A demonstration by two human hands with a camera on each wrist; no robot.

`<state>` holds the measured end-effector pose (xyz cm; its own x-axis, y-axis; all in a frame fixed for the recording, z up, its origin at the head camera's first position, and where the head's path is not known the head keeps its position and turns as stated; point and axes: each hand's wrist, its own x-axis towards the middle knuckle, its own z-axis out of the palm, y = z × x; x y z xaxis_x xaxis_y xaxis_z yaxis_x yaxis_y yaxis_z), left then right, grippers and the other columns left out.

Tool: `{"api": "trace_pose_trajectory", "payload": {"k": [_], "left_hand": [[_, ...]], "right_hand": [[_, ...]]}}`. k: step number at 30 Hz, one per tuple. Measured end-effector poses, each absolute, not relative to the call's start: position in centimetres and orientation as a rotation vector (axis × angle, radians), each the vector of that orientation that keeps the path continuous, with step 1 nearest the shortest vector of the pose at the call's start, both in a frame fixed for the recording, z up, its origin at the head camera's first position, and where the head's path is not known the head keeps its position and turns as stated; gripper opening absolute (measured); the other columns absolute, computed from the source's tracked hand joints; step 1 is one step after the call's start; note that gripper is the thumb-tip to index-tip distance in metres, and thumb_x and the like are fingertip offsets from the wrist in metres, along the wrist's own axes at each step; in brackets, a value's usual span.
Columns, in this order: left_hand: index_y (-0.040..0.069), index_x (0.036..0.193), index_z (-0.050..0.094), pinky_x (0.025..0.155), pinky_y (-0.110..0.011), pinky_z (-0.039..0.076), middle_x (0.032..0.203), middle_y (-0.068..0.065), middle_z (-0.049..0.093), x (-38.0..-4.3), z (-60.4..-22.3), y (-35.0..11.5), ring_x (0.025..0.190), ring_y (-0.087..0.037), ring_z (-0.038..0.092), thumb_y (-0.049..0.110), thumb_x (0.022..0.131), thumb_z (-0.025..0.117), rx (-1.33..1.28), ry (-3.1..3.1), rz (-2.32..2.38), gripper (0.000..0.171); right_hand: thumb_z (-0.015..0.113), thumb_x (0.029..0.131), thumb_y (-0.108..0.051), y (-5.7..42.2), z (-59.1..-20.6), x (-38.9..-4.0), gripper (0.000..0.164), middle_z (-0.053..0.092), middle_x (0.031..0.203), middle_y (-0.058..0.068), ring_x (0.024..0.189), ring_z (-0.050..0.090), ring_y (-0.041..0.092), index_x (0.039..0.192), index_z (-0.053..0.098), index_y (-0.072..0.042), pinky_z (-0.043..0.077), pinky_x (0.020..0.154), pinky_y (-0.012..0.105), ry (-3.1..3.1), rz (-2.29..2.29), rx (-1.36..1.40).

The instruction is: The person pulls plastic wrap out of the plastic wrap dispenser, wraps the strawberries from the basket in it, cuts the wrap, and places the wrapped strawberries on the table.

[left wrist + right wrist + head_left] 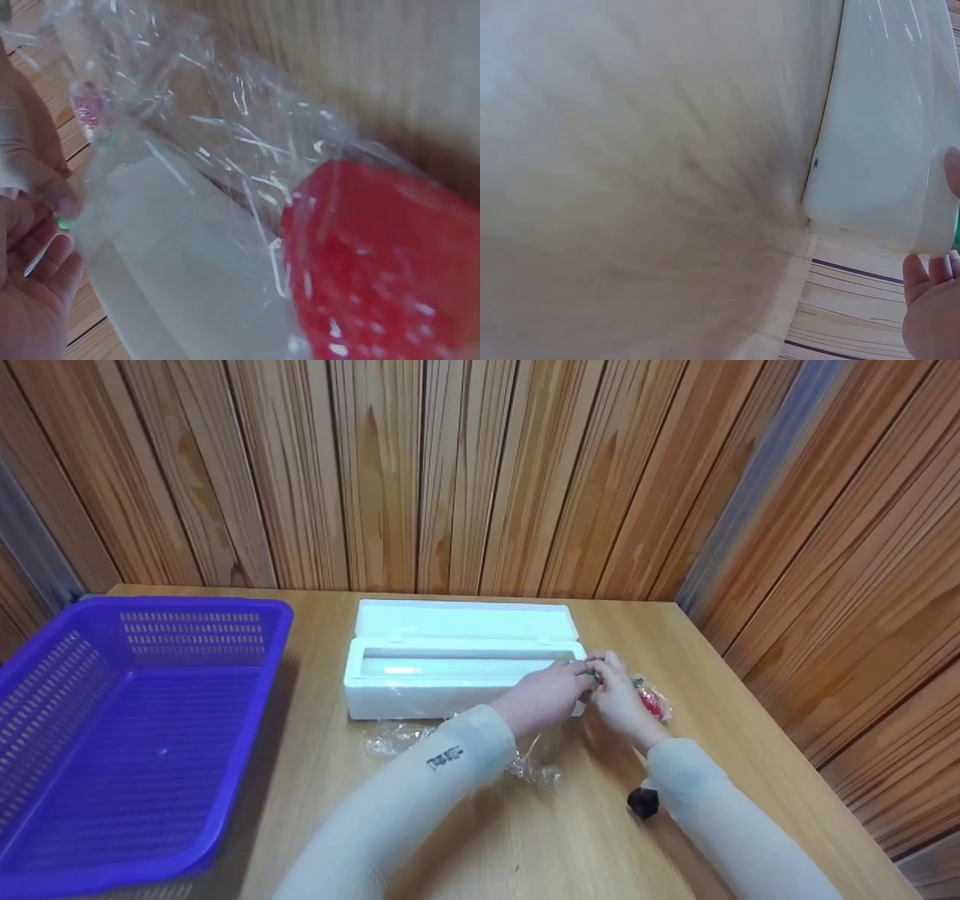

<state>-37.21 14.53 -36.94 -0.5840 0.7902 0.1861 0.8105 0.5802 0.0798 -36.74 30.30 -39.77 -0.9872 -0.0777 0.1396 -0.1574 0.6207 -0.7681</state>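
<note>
A long white box [397, 701] stands with its lid [457, 619] raised and a roll of clear film [420, 667] inside. Thin transparent film [225, 142] stretches along its front in the left wrist view. My left hand [544, 697] reaches across to the box's right end, where its fingertips meet those of my right hand [619, 697]. Between the fingers shows a small green piece [596, 679]; their grip on it is hidden. Close to the left wrist camera, the film covers part of a bumpy red thing [382, 262].
A purple plastic basket [150, 735] takes up the left of the table. A red strawberry-like thing [652, 703] wrapped in clear film lies right of my right hand. Below my right wrist is a small black thing [643, 802]. Wooden walls [375, 472] enclose the back and right.
</note>
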Motion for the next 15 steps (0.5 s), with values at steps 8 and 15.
{"api": "trace_pose_trajectory", "payload": {"k": [8,15], "left_hand": [[0.022,0.128,0.044,0.089,-0.025,0.046,0.133,0.007,0.042,-37.80,-37.52,15.12,0.114,-0.015,0.047,0.016,0.089,0.046,-1.404,-2.551,0.007,0.039],[0.023,0.125,0.046,0.070,-0.026,0.052,0.132,0.008,0.042,-37.60,-37.34,15.29,0.106,-0.013,0.046,0.022,0.089,0.046,-1.353,-2.616,0.023,0.036]], "right_hand": [[0.043,0.079,0.011,30.28,-40.09,-37.19,0.031,0.033,0.118,0.006,0.113,0.035,0.022,0.107,0.050,-0.002,0.037,0.095,0.034,-2.711,1.306,0.233],[0.043,0.081,0.009,30.19,-39.99,-37.28,0.021,0.037,0.112,0.010,0.109,0.037,0.022,0.100,0.051,0.003,0.035,0.091,0.028,-2.703,1.163,0.289]]}}
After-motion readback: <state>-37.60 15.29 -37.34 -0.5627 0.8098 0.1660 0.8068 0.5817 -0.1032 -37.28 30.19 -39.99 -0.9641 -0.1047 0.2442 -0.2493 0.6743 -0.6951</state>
